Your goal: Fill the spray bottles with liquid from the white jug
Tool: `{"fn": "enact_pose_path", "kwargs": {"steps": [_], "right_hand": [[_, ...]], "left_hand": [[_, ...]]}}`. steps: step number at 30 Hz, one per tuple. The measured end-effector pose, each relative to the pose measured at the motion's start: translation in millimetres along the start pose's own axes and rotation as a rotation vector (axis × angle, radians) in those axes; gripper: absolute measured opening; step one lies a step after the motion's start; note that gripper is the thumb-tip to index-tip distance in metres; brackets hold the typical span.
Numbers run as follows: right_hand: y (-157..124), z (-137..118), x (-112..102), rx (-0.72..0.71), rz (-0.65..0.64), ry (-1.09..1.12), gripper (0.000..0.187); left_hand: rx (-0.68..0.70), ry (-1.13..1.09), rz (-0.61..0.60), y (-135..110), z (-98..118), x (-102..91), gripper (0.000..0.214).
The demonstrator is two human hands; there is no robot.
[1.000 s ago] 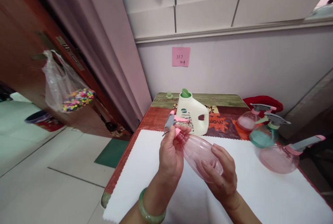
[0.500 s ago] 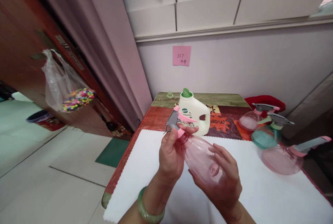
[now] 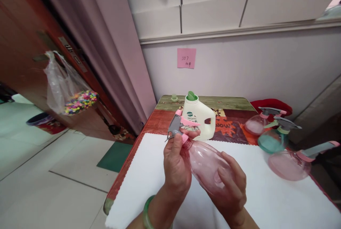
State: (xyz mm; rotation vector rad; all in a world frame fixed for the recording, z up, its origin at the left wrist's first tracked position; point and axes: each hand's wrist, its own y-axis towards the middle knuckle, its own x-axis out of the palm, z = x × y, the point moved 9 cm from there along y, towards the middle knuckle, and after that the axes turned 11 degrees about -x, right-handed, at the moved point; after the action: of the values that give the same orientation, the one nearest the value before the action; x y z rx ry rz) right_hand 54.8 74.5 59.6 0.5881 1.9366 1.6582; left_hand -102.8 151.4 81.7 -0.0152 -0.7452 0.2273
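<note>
A clear pink spray bottle is held tilted above the white mat, its grey and pink trigger head pointing up and left. My left hand is closed around the pink collar at the neck, thumb on the near side. Wrapped about the wide lower body is my right hand, with its fingers over the bottle's side. Just behind the trigger head stands a cream jug with a handle and an uncapped mouth, a green piece showing in it. The bottle's underside is partly hidden by my right hand.
Three more spray bottles stand at the right: a pink one, a teal one and another pink one. A small cap lies at the table's back. A bag of colourful bits hangs on the door.
My right hand has shifted its grip on the bottle's body, its thumb now showing on the near side. My left hand remains at the collar.
</note>
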Motion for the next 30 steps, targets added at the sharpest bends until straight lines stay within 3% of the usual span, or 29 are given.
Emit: {"fn": "enact_pose_path", "kwargs": {"steps": [4,10,14,17,20,25,28,30], "right_hand": [[1,-3,1,-0.131,-0.052,-0.028,0.042],[2,2,1,-0.117,-0.077,-0.034,0.042],[4,0,2,-0.111,-0.087,-0.028,0.05],[5,-1,1,-0.042,-0.076,-0.051,0.072],[1,10,3,0.245,-0.101,0.066,0.089],[-34,31,24,1.072,-0.146,0.62,0.086],[-50,26,38,1.492,-0.158,0.926,0.089],[-53,18,45,1.682,-0.162,1.099,0.089]], "left_hand": [[0.016,-0.007,0.052,2,0,-7.2,0.023],[-0.05,-0.003,-0.002,5,-7,-6.2,0.024],[-0.059,0.027,-0.015,7,-8,-4.2,0.024],[-0.053,0.008,-0.07,9,-7,0.3,0.022],[-0.087,-0.014,-0.179,10,-8,6.2,0.023],[-0.153,-0.028,-0.327,12,-12,8.6,0.027],[-0.163,-0.037,-0.34,14,-15,5.6,0.029],[-0.147,-0.031,-0.334,15,-16,3.8,0.028]]}}
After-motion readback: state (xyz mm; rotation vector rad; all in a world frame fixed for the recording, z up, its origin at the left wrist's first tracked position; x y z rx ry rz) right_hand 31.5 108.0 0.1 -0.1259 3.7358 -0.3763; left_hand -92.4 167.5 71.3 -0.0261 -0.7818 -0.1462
